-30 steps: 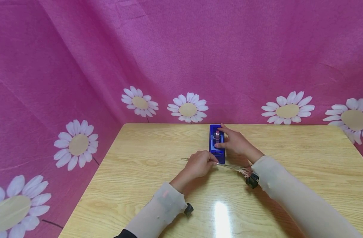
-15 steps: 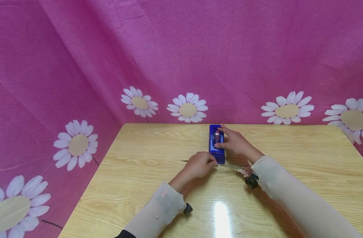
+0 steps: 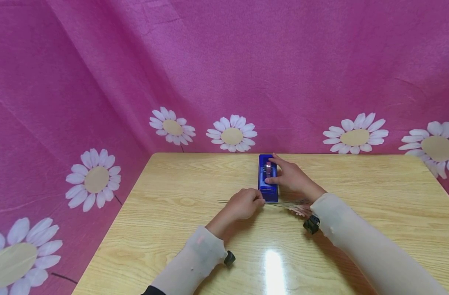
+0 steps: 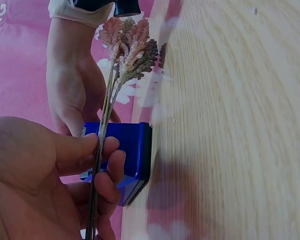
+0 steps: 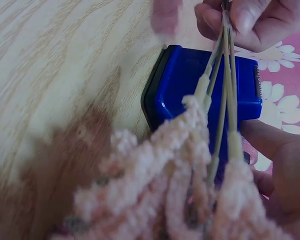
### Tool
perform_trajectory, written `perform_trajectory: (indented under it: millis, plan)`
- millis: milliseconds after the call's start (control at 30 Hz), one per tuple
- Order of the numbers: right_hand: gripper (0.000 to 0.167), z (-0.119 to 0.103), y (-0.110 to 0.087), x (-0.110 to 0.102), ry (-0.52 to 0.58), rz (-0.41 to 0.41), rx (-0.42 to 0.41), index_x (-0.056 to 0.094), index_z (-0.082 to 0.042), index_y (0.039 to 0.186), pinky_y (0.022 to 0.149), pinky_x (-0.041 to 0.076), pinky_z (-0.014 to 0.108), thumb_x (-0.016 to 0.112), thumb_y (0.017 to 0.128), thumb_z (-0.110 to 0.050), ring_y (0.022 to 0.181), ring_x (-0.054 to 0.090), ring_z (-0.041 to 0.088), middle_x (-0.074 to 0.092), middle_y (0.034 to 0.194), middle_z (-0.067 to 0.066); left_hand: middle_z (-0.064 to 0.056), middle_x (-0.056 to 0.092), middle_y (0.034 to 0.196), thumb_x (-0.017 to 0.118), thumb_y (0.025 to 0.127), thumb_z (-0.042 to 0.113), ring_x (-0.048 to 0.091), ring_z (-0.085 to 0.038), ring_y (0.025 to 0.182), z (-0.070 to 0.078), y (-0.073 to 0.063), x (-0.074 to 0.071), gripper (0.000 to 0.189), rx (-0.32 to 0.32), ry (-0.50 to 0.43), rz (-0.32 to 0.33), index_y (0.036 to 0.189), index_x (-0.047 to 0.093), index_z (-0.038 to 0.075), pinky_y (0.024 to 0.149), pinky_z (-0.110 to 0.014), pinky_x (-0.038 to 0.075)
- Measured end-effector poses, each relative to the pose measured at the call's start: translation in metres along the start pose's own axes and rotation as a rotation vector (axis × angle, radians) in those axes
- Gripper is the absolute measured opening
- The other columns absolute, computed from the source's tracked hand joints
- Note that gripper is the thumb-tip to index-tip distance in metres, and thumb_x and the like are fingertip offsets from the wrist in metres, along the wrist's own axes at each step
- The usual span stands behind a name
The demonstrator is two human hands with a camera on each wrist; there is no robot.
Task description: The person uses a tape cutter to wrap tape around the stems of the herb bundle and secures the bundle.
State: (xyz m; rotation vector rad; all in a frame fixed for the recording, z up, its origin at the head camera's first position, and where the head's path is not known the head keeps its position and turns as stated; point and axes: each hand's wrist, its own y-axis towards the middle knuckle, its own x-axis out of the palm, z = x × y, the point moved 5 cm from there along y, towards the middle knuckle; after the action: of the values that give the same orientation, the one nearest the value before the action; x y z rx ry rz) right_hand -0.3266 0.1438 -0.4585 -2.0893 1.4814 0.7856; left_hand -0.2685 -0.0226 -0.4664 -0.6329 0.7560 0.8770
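My left hand (image 3: 245, 203) pinches a thin bunch of dried flowers (image 4: 126, 50) by the stems, between thumb and fingertips. Pinkish and dark green heads point right, toward my right sleeve, and the stem ends stick out left past the hand. Something shiny, like clear tape, shows on the stems at the pinch. Just behind the stems a blue tape dispenser (image 3: 271, 197) stands near the table's far edge, its toothed cutter (image 5: 258, 82) visible in the right wrist view. My right hand (image 3: 293, 177) grips the dispenser from the right, thumb and fingers around its roll area.
The wood-grain table (image 3: 165, 229) ends at a pink cloth (image 3: 290, 73) printed with white daisies, hanging at the back and left. Dark wrist cameras (image 3: 312, 224) sit at both cuffs. The flower heads hang close by the right cuff.
My left hand has shifted slightly left, drawing the flower bunch along with it, and the stems now reach farther left. The right hand and the tape dispenser have stayed in place.
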Motion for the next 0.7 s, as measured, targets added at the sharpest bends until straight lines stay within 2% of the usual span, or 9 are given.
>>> perform_trajectory:
  millis: [200, 300, 433, 600, 700]
  plan:
    - [0.084, 0.002, 0.002, 0.0, 0.01, -0.003, 0.005, 0.03, 0.0, 0.16, 0.113, 0.038, 0.06, 0.077, 0.095, -0.025, 0.135, 0.048, 0.052, 0.011, 0.171, 0.02, 0.004, 0.056, 0.072, 0.06, 0.106, 0.021, 0.05, -0.011, 0.065, -0.007, -0.002, 0.0, 0.024, -0.014, -0.016, -0.015, 0.087, 0.07, 0.01, 0.063, -0.024, 0.039]
    - [0.084, 0.002, 0.002, 0.001, 0.025, -0.004, 0.016, 0.03, -0.001, 0.161, 0.113, 0.038, 0.06, 0.077, 0.095, -0.024, 0.135, 0.049, 0.051, 0.011, 0.171, 0.018, 0.002, 0.059, 0.072, 0.058, 0.107, 0.019, 0.051, -0.011, 0.066, -0.011, -0.003, 0.0, 0.026, -0.027, -0.064, -0.048, 0.086, 0.069, 0.009, 0.064, -0.024, 0.04]
    - [0.084, 0.002, 0.002, 0.001, 0.025, -0.002, 0.013, 0.03, 0.001, 0.16, 0.113, 0.038, 0.06, 0.078, 0.095, -0.022, 0.133, 0.052, 0.05, 0.011, 0.171, 0.019, -0.001, 0.067, 0.074, 0.057, 0.107, 0.013, 0.052, -0.011, 0.066, -0.017, -0.005, -0.001, 0.027, -0.01, -0.12, -0.069, 0.084, 0.07, 0.006, 0.067, -0.023, 0.041]
    - [0.084, 0.001, 0.001, 0.001, 0.02, -0.007, 0.024, 0.029, -0.001, 0.161, 0.112, 0.038, 0.06, 0.077, 0.095, -0.023, 0.135, 0.049, 0.05, 0.011, 0.171, 0.018, -0.002, 0.071, 0.076, 0.06, 0.104, 0.01, 0.053, -0.011, 0.07, -0.025, -0.008, -0.003, 0.024, -0.01, -0.151, -0.075, 0.084, 0.074, 0.006, 0.072, -0.025, 0.041]
    - [0.084, 0.001, 0.002, 0.001, 0.014, -0.003, 0.014, 0.03, 0.0, 0.16, 0.113, 0.037, 0.06, 0.077, 0.095, -0.022, 0.132, 0.052, 0.05, 0.011, 0.171, 0.019, 0.001, 0.072, 0.075, 0.064, 0.103, 0.009, 0.052, -0.01, 0.071, -0.029, -0.01, -0.005, 0.024, -0.005, -0.163, -0.068, 0.082, 0.076, 0.008, 0.073, -0.025, 0.041]
